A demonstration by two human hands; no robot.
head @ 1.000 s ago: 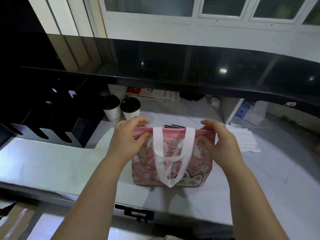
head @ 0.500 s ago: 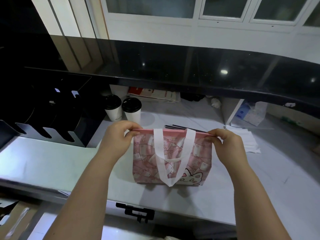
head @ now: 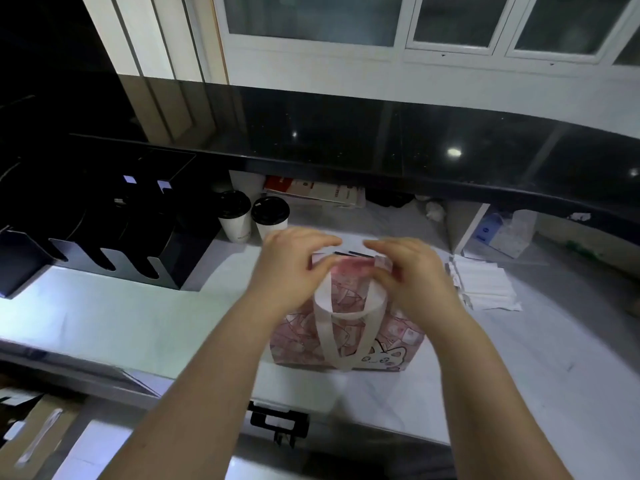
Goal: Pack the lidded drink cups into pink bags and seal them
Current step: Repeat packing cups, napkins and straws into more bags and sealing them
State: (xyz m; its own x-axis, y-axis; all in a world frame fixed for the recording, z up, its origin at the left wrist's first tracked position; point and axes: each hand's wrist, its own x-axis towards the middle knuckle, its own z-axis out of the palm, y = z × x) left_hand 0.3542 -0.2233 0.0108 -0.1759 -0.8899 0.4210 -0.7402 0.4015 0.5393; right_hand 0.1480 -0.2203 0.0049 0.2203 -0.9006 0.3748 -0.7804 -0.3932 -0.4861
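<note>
Head view: left hand (head: pixel 291 268), right hand (head: pixel 414 277), each grip pinching rim of soft pink bag (head: pixel 298 336)

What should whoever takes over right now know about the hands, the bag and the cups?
Left grip: pinches the top edge of the bag near its middle.
Right grip: pinches the same edge, close beside the left.
Bag: upright on the counter, handle hanging down its front; contents hidden.
Cups: two, lidded, side by side on the counter behind the bag, to the left, unpacked.
Done: the bag's top looks drawn together, though blur hides the seal.
Left: finish this seal, then bag and seal the two cups.
</note>
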